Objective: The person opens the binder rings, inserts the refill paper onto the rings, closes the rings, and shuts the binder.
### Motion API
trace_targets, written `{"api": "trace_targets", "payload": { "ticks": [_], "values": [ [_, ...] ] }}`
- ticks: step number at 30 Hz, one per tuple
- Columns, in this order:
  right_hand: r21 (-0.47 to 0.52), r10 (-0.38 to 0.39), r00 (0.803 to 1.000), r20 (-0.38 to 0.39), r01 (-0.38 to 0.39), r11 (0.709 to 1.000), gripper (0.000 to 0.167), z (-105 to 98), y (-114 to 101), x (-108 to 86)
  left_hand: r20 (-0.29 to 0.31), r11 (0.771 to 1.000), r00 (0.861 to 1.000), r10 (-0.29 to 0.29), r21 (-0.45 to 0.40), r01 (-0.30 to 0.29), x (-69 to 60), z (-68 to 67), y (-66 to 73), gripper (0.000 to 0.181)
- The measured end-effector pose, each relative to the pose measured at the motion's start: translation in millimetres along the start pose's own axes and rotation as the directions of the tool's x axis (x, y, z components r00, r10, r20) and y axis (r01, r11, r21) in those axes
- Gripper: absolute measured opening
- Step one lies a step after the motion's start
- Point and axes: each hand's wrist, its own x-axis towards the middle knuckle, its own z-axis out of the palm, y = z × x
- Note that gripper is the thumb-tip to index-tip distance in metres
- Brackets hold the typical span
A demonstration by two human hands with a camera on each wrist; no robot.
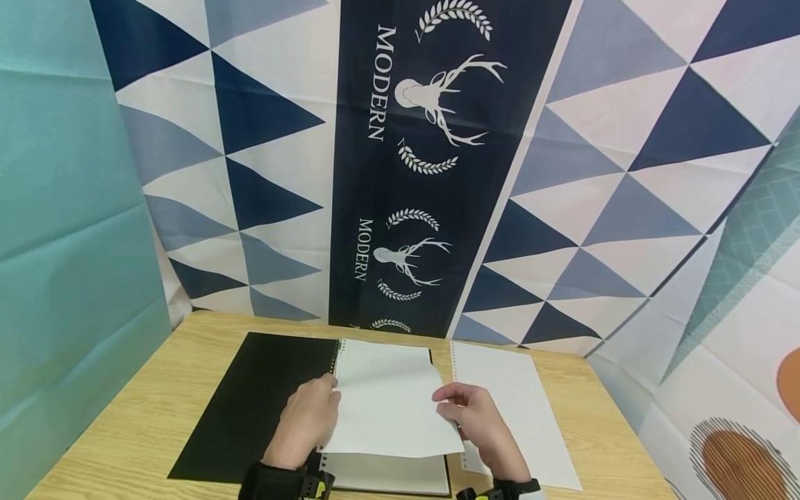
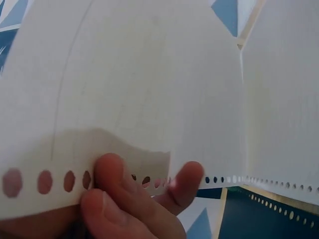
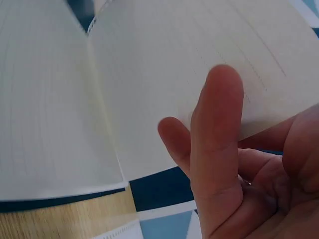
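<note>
A white sheet of punched paper (image 1: 387, 410) is lifted at its near end above an open loose-leaf notebook (image 1: 387, 474). My left hand (image 1: 306, 420) pinches its left edge; in the left wrist view, fingers (image 2: 139, 194) lie against the underside beside the row of holes (image 2: 45, 181). On the opposite edge my right hand (image 1: 478, 420) pinches the same sheet between thumb and fingers, with the fingertips (image 3: 219, 109) beneath it. The paper hides much of the notebook's page and part of the binding.
The notebook's black cover (image 1: 250, 403) lies flat to the left. Another punched sheet (image 1: 512, 382) rests on the wooden table (image 1: 131, 423) to the right, partly under my right hand. A patterned cloth (image 1: 275, 160) hangs behind the table's far edge.
</note>
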Motion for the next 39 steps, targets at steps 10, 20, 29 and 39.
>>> {"api": "trace_targets", "payload": {
  "ticks": [10, 20, 29, 39],
  "values": [
    [-0.056, -0.043, 0.997, -0.057, 0.04, 0.998, 0.021, -3.1, -8.7, -4.8, -0.026, 0.999, 0.999, 0.038, 0.02, -0.038, -0.4, -2.1, 4.8, 0.035],
    [-0.009, -0.112, 0.985, -0.129, 0.112, 0.994, 0.024, -5.7, -16.7, -9.3, -0.133, 0.992, 0.983, 0.123, 0.02, -0.122, -6.6, -6.4, 12.7, 0.041],
    [-0.053, -0.055, 0.996, -0.064, 0.051, 0.997, 0.023, -3.6, -8.8, -4.2, -0.04, 0.99, 0.991, 0.131, 0.052, -0.129, -6.9, -5.6, 7.8, 0.044],
    [-0.038, -0.037, 0.996, 0.084, 0.04, 0.998, 0.033, 2.1, -0.5, -2.4, 0.096, 0.993, 0.993, 0.065, 0.094, -0.074, 2.2, 4.1, -4.8, 0.033]
  ]
}}
